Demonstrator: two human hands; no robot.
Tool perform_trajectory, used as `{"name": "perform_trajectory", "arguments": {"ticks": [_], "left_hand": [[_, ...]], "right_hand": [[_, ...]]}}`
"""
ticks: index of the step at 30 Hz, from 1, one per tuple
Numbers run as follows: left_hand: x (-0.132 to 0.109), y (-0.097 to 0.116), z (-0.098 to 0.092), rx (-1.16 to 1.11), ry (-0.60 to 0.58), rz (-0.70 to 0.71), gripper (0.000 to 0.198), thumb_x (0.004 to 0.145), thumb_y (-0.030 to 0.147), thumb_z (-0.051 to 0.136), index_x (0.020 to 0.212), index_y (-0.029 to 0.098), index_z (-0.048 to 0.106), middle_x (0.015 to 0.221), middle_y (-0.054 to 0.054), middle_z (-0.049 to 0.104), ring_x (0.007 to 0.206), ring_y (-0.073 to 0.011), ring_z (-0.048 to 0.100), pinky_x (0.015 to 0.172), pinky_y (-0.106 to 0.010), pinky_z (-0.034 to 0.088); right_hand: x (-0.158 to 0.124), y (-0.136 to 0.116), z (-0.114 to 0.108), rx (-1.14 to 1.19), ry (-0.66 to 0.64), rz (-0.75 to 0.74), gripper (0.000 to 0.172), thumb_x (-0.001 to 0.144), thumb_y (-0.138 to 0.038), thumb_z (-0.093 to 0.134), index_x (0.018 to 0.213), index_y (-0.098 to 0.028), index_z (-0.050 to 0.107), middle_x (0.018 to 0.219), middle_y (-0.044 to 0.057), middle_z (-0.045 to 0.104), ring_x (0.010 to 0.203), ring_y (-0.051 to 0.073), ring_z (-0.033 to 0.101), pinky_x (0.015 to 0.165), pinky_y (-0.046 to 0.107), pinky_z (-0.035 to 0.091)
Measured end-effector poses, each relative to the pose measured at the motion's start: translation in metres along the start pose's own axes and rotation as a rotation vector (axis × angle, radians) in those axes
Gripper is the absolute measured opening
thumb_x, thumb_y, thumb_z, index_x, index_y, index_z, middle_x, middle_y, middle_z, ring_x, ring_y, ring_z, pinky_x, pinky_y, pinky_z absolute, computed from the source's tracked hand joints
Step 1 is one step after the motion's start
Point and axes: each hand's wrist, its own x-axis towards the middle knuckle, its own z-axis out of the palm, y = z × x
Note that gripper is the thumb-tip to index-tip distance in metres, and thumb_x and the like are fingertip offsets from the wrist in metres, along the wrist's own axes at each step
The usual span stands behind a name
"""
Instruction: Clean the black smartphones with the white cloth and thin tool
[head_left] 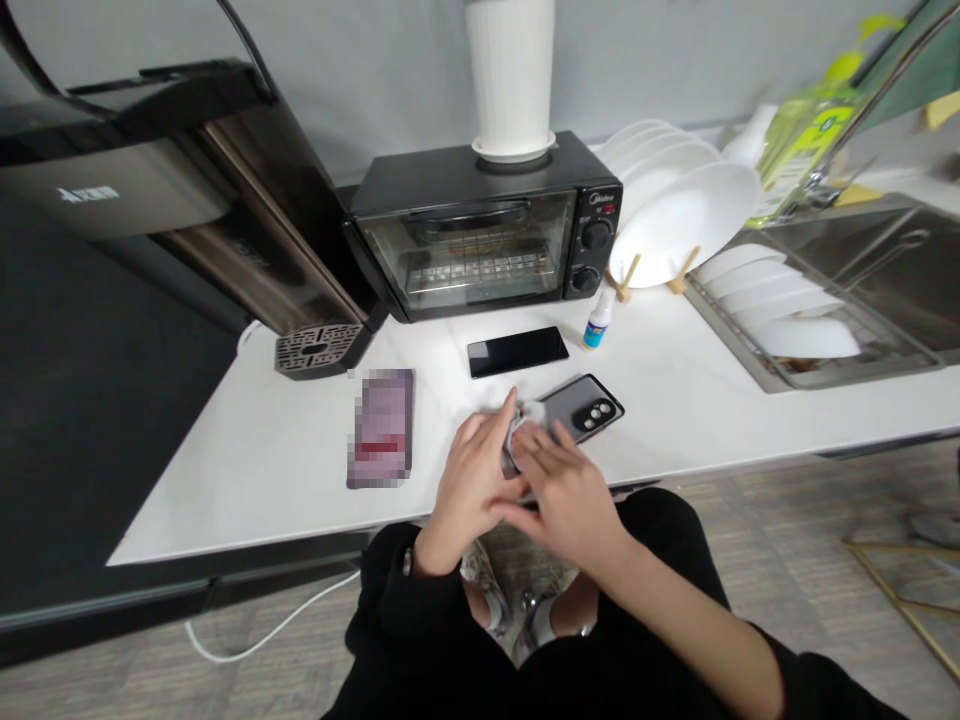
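One phone case (pixel 568 403) reaches out from under the fingers, its camera end just beyond them to the right. The left hand (pixel 474 475) cups its near end; the right hand (pixel 571 495) spreads over it, fingers stretched, a white wipe (pixel 534 411) beside them. Whether either grips cannot be told. It should handle light, slightly flexible, slippery; best held by the black rim. Farther from the fingers, on the counter (pixel 300 470), lie a dark phone (pixel 517 352) and, upright, a small bottle (pixel 597 325).
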Motion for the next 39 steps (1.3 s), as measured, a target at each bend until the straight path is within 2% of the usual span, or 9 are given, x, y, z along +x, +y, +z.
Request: {"name": "perform_trajectory", "arguments": {"ticks": [4, 9, 15, 18, 25, 27, 31, 34, 39], "left_hand": [[0.0, 0.002, 0.0, -0.007, 0.007, -0.033, 0.106, 0.087, 0.019, 0.077, 0.171, 0.032, 0.013, 0.153, -0.006, 0.061, 0.129, -0.0296, 0.054, 0.115, -0.047, 0.044], [0.001, 0.005, -0.001, -0.013, 0.023, -0.043, 0.114, 0.083, 0.034, 0.087, 0.17, 0.035, 0.014, 0.151, -0.003, 0.063, 0.129, -0.0299, 0.055, 0.117, -0.05, 0.042], [0.003, -0.001, 0.001, 0.008, -0.003, -0.05, 0.109, 0.083, 0.019, 0.078, 0.171, 0.028, 0.014, 0.143, -0.008, 0.067, 0.125, -0.0309, 0.057, 0.111, -0.048, 0.046], [0.003, 0.0, 0.001, -0.001, -0.005, -0.091, 0.115, 0.079, 0.01, 0.075, 0.171, 0.027, 0.01, 0.145, -0.007, 0.066, 0.127, -0.03, 0.057, 0.112, -0.046, 0.046], [0.002, 0.008, 0.0, -0.02, 0.015, -0.103, 0.113, 0.084, 0.036, 0.085, 0.17, 0.034, 0.011, 0.154, -0.003, 0.061, 0.132, -0.0307, 0.053, 0.117, -0.049, 0.041], [0.002, 0.007, 0.0, -0.012, 0.024, -0.091, 0.111, 0.085, 0.034, 0.084, 0.17, 0.033, 0.013, 0.153, -0.003, 0.061, 0.131, -0.0308, 0.053, 0.117, -0.049, 0.041], [0.002, 0.001, 0.001, 0.0, -0.008, -0.06, 0.109, 0.084, 0.023, 0.079, 0.171, 0.026, 0.014, 0.143, -0.009, 0.066, 0.128, -0.0311, 0.056, 0.113, -0.048, 0.046], [0.002, 0.001, 0.001, 0.01, -0.003, -0.086, 0.111, 0.08, 0.015, 0.076, 0.171, 0.026, 0.014, 0.137, -0.01, 0.067, 0.125, -0.0303, 0.058, 0.109, -0.046, 0.049], [0.002, 0.008, -0.002, -0.022, -0.003, -0.095, 0.111, 0.086, 0.032, 0.083, 0.17, 0.031, 0.012, 0.152, -0.006, 0.062, 0.132, -0.0305, 0.053, 0.116, -0.048, 0.042]], "right_hand": [[-0.022, 0.013, -0.02, 0.023, -0.072, -0.05, 0.067, 0.104, -0.066, 0.048, 0.143, -0.013, 0.061, 0.145, 0.018, 0.068, 0.14, 0.032, 0.061, 0.124, 0.057, 0.039], [-0.021, 0.064, -0.034, -0.21, 0.047, 0.136, 0.068, 0.107, -0.064, 0.042, 0.148, -0.011, 0.057, 0.146, 0.021, 0.066, 0.135, 0.037, 0.064, 0.124, 0.066, 0.031], [0.002, 0.01, -0.001, -0.053, 0.003, 0.018, 0.08, 0.1, -0.072, 0.05, 0.14, -0.004, 0.062, 0.144, 0.026, 0.066, 0.141, 0.039, 0.058, 0.122, 0.06, 0.04], [-0.008, -0.008, -0.008, 0.035, -0.067, -0.039, 0.076, 0.1, -0.072, 0.051, 0.14, -0.008, 0.063, 0.142, 0.022, 0.068, 0.139, 0.034, 0.061, 0.123, 0.057, 0.04], [-0.021, 0.059, -0.037, -0.207, 0.032, 0.163, 0.069, 0.107, -0.064, 0.042, 0.146, -0.009, 0.058, 0.146, 0.022, 0.065, 0.136, 0.038, 0.062, 0.124, 0.067, 0.032], [-0.011, 0.058, -0.027, -0.218, 0.059, 0.18, 0.076, 0.105, -0.068, 0.043, 0.145, -0.005, 0.057, 0.147, 0.026, 0.063, 0.137, 0.041, 0.061, 0.122, 0.068, 0.033], [0.003, 0.016, -0.003, -0.048, -0.006, 0.01, 0.081, 0.1, -0.073, 0.05, 0.14, -0.003, 0.062, 0.145, 0.027, 0.065, 0.141, 0.039, 0.058, 0.123, 0.06, 0.039], [-0.004, 0.001, -0.005, 0.046, -0.075, -0.09, 0.083, 0.097, -0.076, 0.052, 0.14, -0.006, 0.063, 0.144, 0.024, 0.066, 0.139, 0.035, 0.061, 0.123, 0.058, 0.04], [-0.021, 0.055, -0.038, -0.095, -0.07, -0.007, 0.067, 0.106, -0.065, 0.044, 0.146, -0.013, 0.06, 0.148, 0.017, 0.065, 0.14, 0.033, 0.06, 0.125, 0.061, 0.035]]}}
